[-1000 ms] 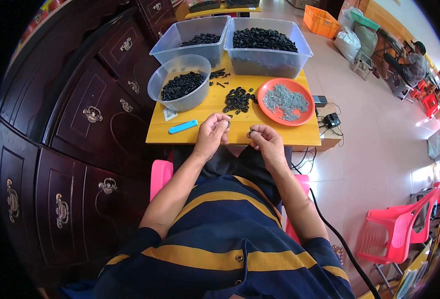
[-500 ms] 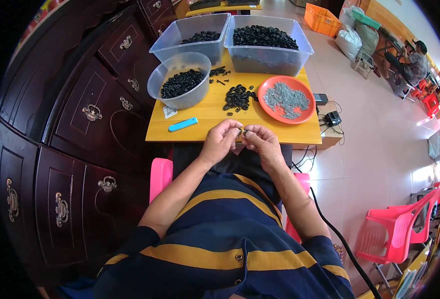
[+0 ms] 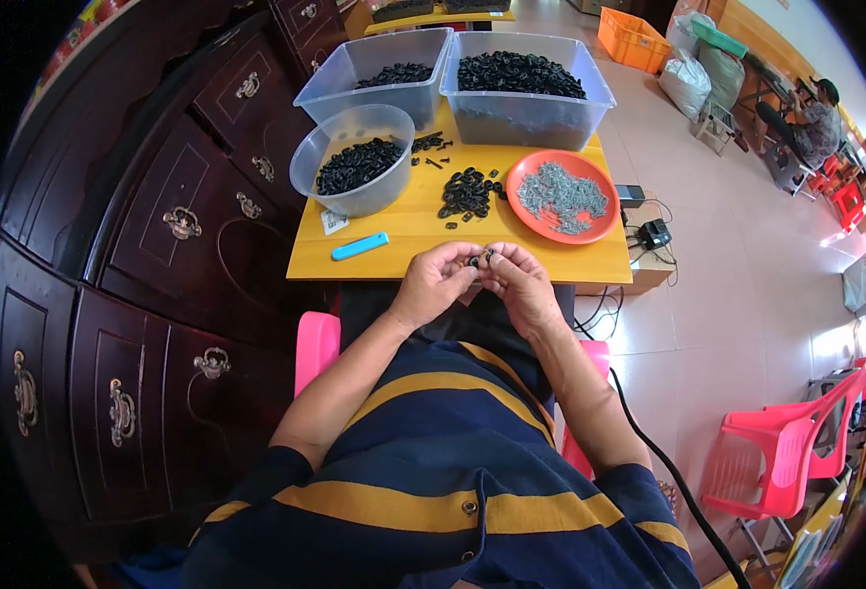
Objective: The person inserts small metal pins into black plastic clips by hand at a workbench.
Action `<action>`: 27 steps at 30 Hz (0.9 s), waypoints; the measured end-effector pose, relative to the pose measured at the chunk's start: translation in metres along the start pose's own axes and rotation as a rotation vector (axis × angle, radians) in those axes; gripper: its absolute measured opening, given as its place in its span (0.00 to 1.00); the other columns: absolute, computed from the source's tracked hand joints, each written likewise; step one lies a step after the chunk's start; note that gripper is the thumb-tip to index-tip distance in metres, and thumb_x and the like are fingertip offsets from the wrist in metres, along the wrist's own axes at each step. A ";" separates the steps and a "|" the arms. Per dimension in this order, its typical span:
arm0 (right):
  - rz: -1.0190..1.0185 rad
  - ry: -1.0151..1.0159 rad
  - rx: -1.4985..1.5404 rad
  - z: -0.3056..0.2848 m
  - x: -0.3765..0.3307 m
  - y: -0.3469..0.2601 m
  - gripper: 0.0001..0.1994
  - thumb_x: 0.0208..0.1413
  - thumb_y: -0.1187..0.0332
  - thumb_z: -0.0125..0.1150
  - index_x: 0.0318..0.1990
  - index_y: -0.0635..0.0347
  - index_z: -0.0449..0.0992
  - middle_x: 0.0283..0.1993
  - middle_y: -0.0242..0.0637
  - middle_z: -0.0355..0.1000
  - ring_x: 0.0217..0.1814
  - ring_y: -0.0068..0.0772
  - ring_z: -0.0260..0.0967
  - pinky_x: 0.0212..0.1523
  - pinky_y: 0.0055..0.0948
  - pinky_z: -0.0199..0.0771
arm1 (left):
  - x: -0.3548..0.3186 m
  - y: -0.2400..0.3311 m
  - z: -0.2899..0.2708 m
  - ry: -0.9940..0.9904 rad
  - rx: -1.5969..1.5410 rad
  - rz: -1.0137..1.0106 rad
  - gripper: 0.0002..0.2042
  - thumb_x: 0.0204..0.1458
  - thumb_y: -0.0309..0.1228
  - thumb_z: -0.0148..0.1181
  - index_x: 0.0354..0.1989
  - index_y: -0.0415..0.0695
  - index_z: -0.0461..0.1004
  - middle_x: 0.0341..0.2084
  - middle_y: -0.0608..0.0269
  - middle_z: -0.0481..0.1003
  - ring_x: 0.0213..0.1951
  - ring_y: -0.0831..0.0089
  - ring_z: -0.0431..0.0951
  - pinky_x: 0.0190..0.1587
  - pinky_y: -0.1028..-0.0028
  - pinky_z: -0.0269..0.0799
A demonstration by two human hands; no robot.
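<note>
Close together at the table's near edge, my left hand (image 3: pixel 435 285) and my right hand (image 3: pixel 519 287) pinch small black parts (image 3: pixel 474 262) between thumbs and fingertips. The fingers hide most of the parts, so their exact shape is unclear. Just beyond my hands lies a loose pile of small black ring-like pieces (image 3: pixel 467 191). An orange-red plate (image 3: pixel 590 232) to the right carries many small silvery metal pieces (image 3: pixel 562 196). On the left stands a round clear tub (image 3: pixel 359 199) of black pieces (image 3: pixel 354 169). A blue-handled tool (image 3: pixel 360 246) rests in front of it.
Two clear bins (image 3: pixel 526 123) of black parts stand at the table's (image 3: pixel 403 257) far side. Dark wooden drawers (image 3: pixel 138 226) rise close on my left. A box with black adapters (image 3: pixel 655 233) and cables sits right of the table. Pink chairs (image 3: pixel 761 461) and a seated person (image 3: pixel 815 128) are farther right.
My fingertips have come closer together and shifted slightly toward me, turning the small black parts between them. The things on the table have stayed in place.
</note>
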State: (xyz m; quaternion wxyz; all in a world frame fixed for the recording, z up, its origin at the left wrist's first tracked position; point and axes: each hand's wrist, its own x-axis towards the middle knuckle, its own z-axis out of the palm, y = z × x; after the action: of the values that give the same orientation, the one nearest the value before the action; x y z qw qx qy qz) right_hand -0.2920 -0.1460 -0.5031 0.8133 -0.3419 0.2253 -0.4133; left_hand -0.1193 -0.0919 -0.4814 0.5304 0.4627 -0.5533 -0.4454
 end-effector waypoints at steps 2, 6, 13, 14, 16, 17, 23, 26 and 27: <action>0.009 -0.020 0.018 0.001 0.001 0.001 0.08 0.65 0.70 0.59 0.49 0.60 0.74 0.41 0.31 0.77 0.41 0.22 0.75 0.45 0.21 0.76 | -0.001 0.003 -0.003 -0.016 0.033 -0.047 0.11 0.62 0.22 0.57 0.52 0.36 0.75 0.39 0.64 0.81 0.37 0.83 0.81 0.37 0.83 0.78; 0.016 -0.066 0.072 -0.001 0.003 0.002 0.07 0.66 0.70 0.58 0.49 0.57 0.74 0.41 0.31 0.77 0.42 0.22 0.76 0.46 0.22 0.77 | 0.000 0.002 -0.006 -0.028 0.008 -0.070 0.11 0.62 0.22 0.57 0.52 0.37 0.75 0.38 0.65 0.81 0.36 0.84 0.80 0.35 0.83 0.76; 0.035 -0.061 0.110 -0.001 0.002 0.001 0.07 0.66 0.70 0.58 0.49 0.57 0.74 0.40 0.31 0.78 0.42 0.23 0.77 0.46 0.22 0.77 | -0.003 0.004 -0.006 -0.019 0.011 -0.046 0.12 0.62 0.23 0.57 0.53 0.37 0.76 0.38 0.67 0.81 0.32 0.86 0.76 0.33 0.83 0.73; 0.041 -0.045 0.120 -0.002 0.002 0.001 0.07 0.66 0.70 0.59 0.49 0.57 0.74 0.40 0.31 0.78 0.42 0.23 0.77 0.46 0.22 0.77 | -0.003 0.005 -0.005 -0.006 0.009 -0.036 0.12 0.62 0.24 0.57 0.53 0.37 0.76 0.37 0.67 0.81 0.30 0.85 0.74 0.34 0.82 0.72; 0.047 -0.029 0.130 -0.003 0.002 0.001 0.07 0.65 0.70 0.59 0.49 0.57 0.74 0.40 0.31 0.78 0.42 0.22 0.77 0.45 0.22 0.78 | -0.004 0.005 -0.005 -0.002 -0.005 -0.051 0.12 0.61 0.23 0.56 0.53 0.37 0.76 0.37 0.66 0.80 0.30 0.85 0.73 0.34 0.82 0.72; 0.048 -0.023 0.128 -0.003 0.002 0.001 0.07 0.65 0.71 0.59 0.49 0.57 0.74 0.40 0.32 0.78 0.42 0.22 0.77 0.45 0.22 0.78 | -0.004 0.005 -0.005 0.003 -0.020 -0.067 0.13 0.61 0.22 0.55 0.52 0.37 0.77 0.37 0.66 0.80 0.29 0.84 0.73 0.34 0.81 0.72; 0.016 -0.023 0.121 -0.001 0.003 0.004 0.07 0.65 0.71 0.59 0.49 0.58 0.74 0.41 0.33 0.78 0.43 0.23 0.77 0.48 0.23 0.78 | -0.003 0.004 -0.006 0.049 -0.013 -0.118 0.13 0.58 0.22 0.51 0.48 0.35 0.78 0.37 0.66 0.80 0.28 0.84 0.72 0.34 0.80 0.72; -0.013 -0.030 0.075 0.001 0.002 0.006 0.07 0.65 0.72 0.58 0.49 0.59 0.74 0.42 0.34 0.77 0.44 0.24 0.76 0.49 0.23 0.77 | -0.004 0.002 -0.007 0.057 -0.030 -0.112 0.12 0.58 0.22 0.51 0.47 0.36 0.78 0.35 0.66 0.79 0.28 0.84 0.72 0.34 0.80 0.72; -0.028 -0.042 0.044 0.002 0.002 0.006 0.07 0.66 0.72 0.58 0.49 0.60 0.74 0.42 0.34 0.77 0.44 0.24 0.76 0.50 0.24 0.77 | -0.004 0.002 -0.008 0.058 -0.030 -0.111 0.12 0.58 0.22 0.51 0.47 0.36 0.78 0.35 0.66 0.79 0.28 0.84 0.72 0.34 0.80 0.72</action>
State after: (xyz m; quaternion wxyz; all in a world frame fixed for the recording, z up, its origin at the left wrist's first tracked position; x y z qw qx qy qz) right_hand -0.2866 -0.1446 -0.5067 0.8194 -0.3359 0.1942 -0.4221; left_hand -0.1111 -0.0878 -0.4795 0.5278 0.4973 -0.5044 -0.4688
